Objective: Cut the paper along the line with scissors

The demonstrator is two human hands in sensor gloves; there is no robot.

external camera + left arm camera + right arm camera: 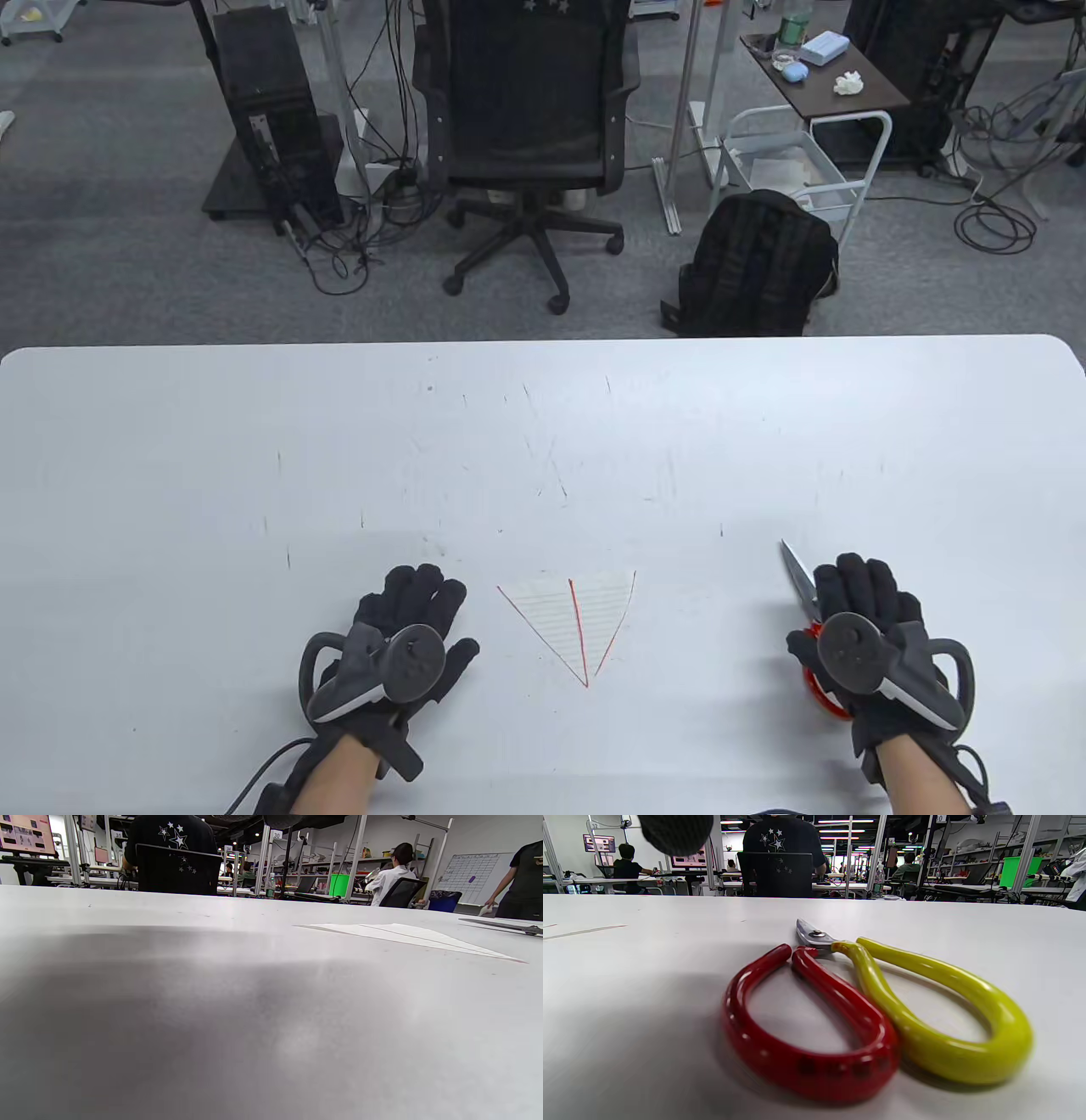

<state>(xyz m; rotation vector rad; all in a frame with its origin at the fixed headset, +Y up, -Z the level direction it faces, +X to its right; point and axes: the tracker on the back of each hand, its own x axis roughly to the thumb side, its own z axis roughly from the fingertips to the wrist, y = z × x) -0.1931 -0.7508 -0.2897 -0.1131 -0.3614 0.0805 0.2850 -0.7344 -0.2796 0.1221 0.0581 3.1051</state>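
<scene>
A wedge-shaped piece of lined paper (577,615) with red lines drawn on it lies flat on the white table (543,424) near the front edge; it also shows in the left wrist view (407,935). Scissors with one red and one yellow loop handle (865,1010) lie closed on the table to the right, blade (796,569) pointing away. My right hand (865,611) is over the handles; no finger is through the loops, and one fingertip (676,832) hangs above. My left hand (416,620) rests on the table left of the paper, holding nothing.
The tabletop carries small scratch marks. Beyond its far edge, on the floor, stand a black office chair (530,110), a black backpack (759,263) and a computer tower (271,110) with cables.
</scene>
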